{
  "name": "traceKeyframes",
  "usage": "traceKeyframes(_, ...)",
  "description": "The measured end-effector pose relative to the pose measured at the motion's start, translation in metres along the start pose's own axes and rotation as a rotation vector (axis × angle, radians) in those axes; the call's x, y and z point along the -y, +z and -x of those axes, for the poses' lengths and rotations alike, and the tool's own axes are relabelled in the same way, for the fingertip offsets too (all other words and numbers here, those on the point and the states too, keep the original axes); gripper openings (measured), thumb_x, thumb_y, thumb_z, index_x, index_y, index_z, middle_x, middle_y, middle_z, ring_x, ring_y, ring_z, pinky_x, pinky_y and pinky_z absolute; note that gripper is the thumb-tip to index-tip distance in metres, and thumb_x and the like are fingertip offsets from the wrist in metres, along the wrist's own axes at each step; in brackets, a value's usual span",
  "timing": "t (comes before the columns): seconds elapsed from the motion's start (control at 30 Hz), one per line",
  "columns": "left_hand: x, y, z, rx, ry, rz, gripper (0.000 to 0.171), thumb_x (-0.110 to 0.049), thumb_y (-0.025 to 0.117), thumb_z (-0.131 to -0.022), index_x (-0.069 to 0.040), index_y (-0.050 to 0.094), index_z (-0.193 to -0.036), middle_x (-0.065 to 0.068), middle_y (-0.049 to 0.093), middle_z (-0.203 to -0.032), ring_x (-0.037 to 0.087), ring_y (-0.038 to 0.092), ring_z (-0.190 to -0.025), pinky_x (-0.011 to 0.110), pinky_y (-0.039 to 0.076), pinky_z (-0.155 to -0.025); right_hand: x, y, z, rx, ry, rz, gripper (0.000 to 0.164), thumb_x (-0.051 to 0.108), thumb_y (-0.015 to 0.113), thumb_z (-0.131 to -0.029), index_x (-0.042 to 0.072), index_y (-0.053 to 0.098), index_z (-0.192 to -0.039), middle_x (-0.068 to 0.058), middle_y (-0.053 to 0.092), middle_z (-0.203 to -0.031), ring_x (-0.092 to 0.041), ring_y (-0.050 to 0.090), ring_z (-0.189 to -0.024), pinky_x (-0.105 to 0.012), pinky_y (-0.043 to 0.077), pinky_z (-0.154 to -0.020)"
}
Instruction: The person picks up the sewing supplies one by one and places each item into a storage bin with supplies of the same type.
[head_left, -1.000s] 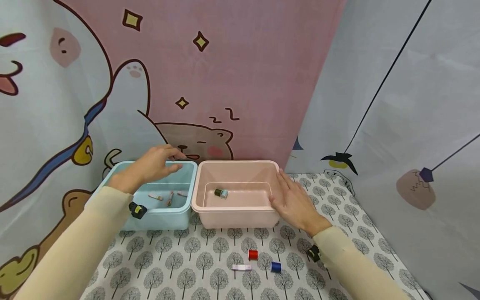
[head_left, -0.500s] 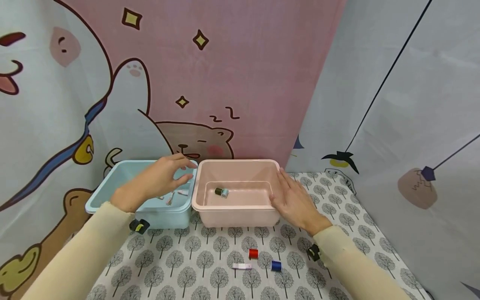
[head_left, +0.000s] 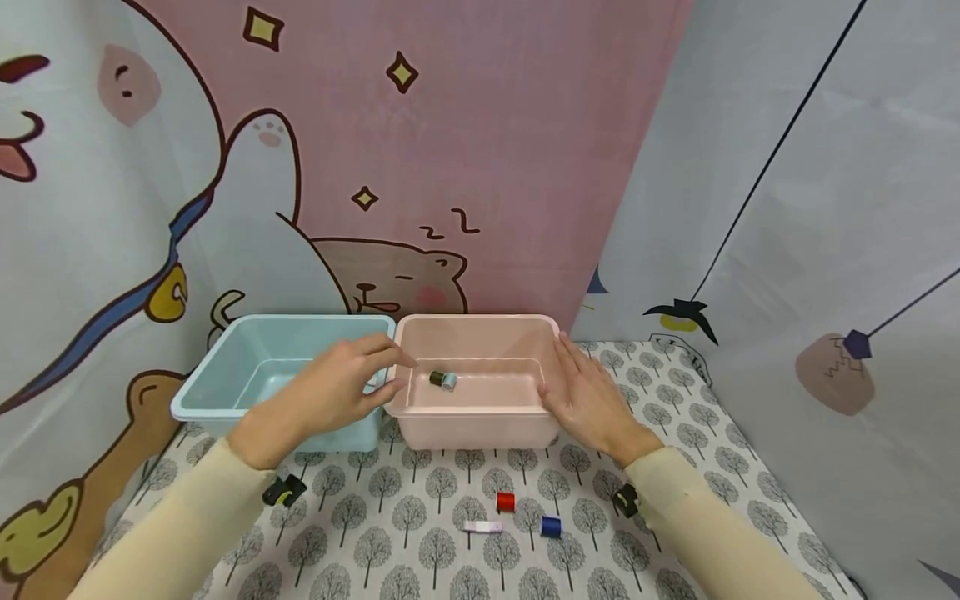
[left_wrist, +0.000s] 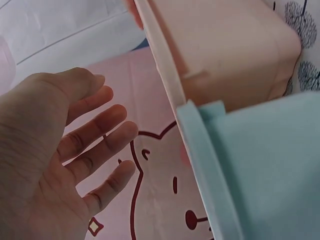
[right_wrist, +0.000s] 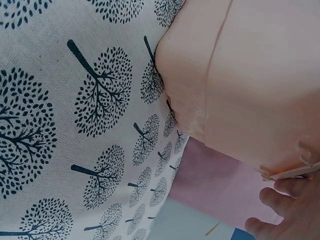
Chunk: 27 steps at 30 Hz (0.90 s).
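Observation:
My left hand hovers over the side where the light blue bin meets the pink bin. Its fingers are loosely bent and hold nothing, as the left wrist view also shows. My right hand rests on the right rim of the pink bin with fingers extended; in the right wrist view its fingers touch the rim. Inside the pink bin lie a dark green thread spool and a light blue spool, side by side. My left hand hides most small items in the blue bin.
On the tree-print cloth in front of the bins lie a red thread spool, a dark blue spool and a small pale pink strip-like piece. A printed curtain hangs behind the bins.
My left hand has moved right and nearer to me, from above the blue bin to the edge of the pink one. My right hand has stayed on the pink rim.

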<state>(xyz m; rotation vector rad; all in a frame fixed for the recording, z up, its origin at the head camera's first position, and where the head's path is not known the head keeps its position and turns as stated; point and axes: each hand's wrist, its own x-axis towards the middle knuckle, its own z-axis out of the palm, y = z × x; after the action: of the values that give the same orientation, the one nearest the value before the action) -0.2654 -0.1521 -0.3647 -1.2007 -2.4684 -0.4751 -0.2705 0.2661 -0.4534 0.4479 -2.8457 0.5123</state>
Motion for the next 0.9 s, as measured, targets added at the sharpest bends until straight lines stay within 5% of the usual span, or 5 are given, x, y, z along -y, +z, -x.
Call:
traceKeyframes(0.4,-0.029,0.022,0.011,-0.066,0.067,-0.077,0.032,-0.022,0.092,-0.101,-0.013,0.083,-0.131,0.003,0.085,-0.124,0.013,0.079,-0.089,0.044,0.073,-0.093,0.001,0.000,-0.001,0.001,0.008,-0.017,0.095,0.063,0.043,-0.117,0.002,0.016,-0.186,-0.021,0.016,-0.196,-0.050,0.031,-0.178,-0.076,0.025,-0.144)
traceKeyframes(0.9,-0.065,0.049,0.028,-0.065,0.113,-0.079,0.044,-0.032,0.095,-0.099,-0.019,0.081,-0.138,-0.004,0.082,-0.129,0.013,0.080,-0.111,0.039,0.071,-0.102,0.000,0.000,0.000,0.009,0.018,-0.012,0.094,0.060,0.044,-0.117,0.003,0.016,-0.186,-0.019,0.014,-0.196,-0.050,0.031,-0.178,-0.075,0.024,-0.145)
